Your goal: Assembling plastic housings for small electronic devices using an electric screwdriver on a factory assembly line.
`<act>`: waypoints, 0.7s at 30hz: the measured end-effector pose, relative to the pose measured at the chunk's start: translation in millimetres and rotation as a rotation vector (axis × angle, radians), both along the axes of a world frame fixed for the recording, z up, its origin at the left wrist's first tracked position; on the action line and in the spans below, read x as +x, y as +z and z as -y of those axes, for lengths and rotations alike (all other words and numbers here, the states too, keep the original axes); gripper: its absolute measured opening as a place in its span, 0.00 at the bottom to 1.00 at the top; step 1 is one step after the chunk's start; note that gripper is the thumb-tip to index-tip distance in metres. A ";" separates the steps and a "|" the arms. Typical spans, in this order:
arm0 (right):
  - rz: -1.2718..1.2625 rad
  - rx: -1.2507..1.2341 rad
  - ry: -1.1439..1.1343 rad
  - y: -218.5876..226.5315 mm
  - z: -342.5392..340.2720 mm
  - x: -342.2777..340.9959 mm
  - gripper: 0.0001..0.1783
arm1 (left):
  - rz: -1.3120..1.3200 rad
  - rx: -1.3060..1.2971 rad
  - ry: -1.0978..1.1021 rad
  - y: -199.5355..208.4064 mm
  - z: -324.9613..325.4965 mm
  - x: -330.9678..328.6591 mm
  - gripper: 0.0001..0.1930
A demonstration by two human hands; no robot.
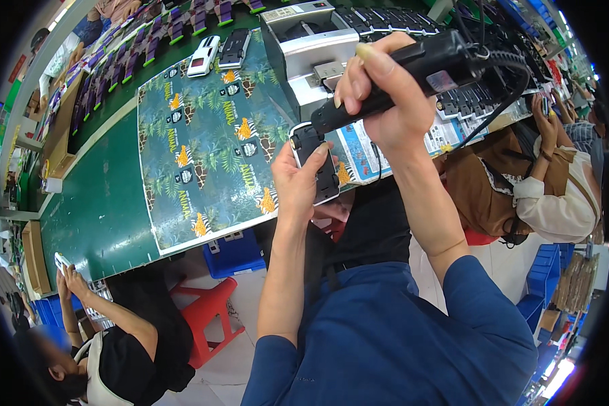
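Note:
My left hand is closed around a toy car, with its black underside turned up and its pale body edge showing. The thumb presses on the black base. Wrapped around a black electric screwdriver is my right hand. The screwdriver slants down to the left, and its front end is at the upper end of the car's base. Whether the bit touches a screw cannot be made out.
A silver metal box-shaped machine stands just beyond my hands. A white toy car and an overturned one lie on the printed sheet. Rows of car bases fill the far right. The screwdriver's cable hangs right. Co-workers sit on both sides.

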State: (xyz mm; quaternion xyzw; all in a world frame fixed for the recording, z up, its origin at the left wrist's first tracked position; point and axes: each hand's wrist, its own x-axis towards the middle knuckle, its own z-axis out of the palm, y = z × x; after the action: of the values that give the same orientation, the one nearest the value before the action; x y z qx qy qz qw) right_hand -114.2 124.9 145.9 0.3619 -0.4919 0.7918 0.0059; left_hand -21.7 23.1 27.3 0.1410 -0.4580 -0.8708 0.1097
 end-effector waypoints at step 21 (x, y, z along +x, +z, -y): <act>-0.069 -0.107 0.114 -24.4 14.3 -1.5 0.10 | 0.033 0.082 -0.045 3.7 4.5 0.3 0.11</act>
State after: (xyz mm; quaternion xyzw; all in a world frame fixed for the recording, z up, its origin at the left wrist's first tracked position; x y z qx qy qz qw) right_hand -115.7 110.6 121.5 0.4157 -0.4268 0.8031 -0.0030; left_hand -21.3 18.6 31.0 0.1496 -0.4268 -0.8886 0.0766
